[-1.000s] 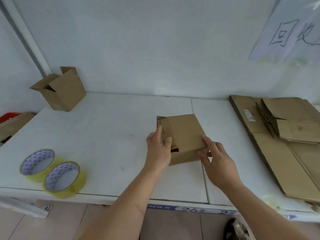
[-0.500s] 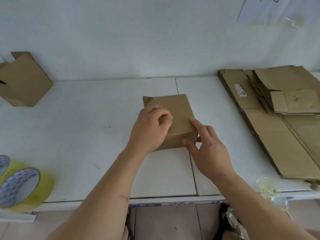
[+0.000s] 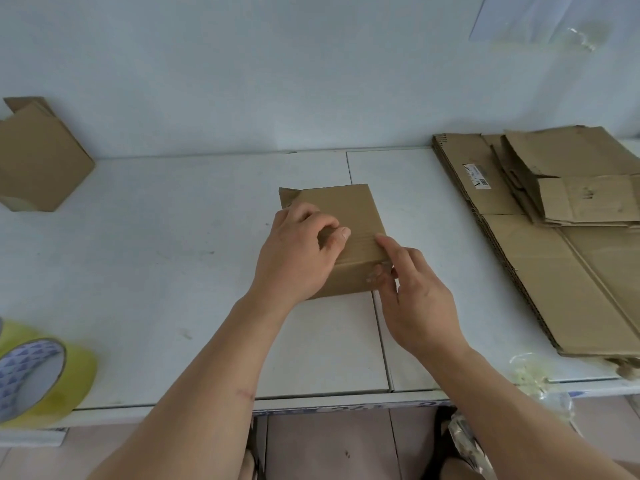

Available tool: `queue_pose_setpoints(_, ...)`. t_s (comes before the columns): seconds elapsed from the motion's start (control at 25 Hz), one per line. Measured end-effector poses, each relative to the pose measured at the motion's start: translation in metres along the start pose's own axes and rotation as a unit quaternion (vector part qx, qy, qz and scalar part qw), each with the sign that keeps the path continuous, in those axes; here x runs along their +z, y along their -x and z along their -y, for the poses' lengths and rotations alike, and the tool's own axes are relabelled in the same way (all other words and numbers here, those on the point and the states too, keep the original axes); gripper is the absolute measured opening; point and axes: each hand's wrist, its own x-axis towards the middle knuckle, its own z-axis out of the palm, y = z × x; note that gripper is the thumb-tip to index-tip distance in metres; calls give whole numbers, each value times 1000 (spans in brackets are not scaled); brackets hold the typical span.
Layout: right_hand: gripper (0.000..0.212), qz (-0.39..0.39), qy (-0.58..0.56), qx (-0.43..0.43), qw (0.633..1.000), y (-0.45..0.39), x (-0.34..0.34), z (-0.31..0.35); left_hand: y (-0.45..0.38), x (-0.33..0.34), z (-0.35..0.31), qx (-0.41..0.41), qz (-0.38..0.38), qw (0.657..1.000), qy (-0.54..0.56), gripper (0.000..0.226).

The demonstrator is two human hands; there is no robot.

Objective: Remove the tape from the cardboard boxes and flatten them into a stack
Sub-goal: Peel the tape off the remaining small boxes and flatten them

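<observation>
At the lower left edge of the frame a yellow roll of tape [image 3: 41, 379] stands on the white table [image 3: 156, 271], partly cut off. Near the lower right, at the table's front edge, lies a crumpled wad of clear tape [image 3: 530, 372].

Both forearms reach up from the bottom of the frame to a small cardboard box [image 3: 341, 216] resting on the table at centre frame. The left hand [image 3: 298, 258] lies over the box's left side; its fingers are curled, with the thumb tip and bent forefinger brought close together on the top face, next to a strip of clear tape that crosses the box. Whether they actually pinch the tape's end cannot be made out from this angle. The right hand [image 3: 415, 296] touches the box's near right corner: its forefinger lies straight along the top edge on the tape, the thumb presses the side face below, and the remaining fingers are loosely extended, close together. A torn flap shows at the box's far left corner.

Farther back on the right, a stack of flattened cardboard [image 3: 554, 237] covers the table, smaller folded pieces on top of a large sheet. At the far left, against the wall, a second cardboard box [image 3: 38, 161] stands with its flaps up.
</observation>
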Motion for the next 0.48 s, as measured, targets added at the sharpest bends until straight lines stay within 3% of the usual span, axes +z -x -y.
queue_pose_setpoints(0.28, 45, -9, -29, 30, 999, -3, -1, 1, 3, 3, -2, 2, 41, 999, -23, 49)
queue_pose_setpoints(0.4, 47, -2, -108, 83, 991, -7, -4, 6, 4, -4, -7, -24, 109, 993, -48, 73)
queue_pose_setpoints(0.48, 41, -13, -129, 65, 989, -5, -5, 13, 4, -14, -14, -52, 157, 982, -89, 93)
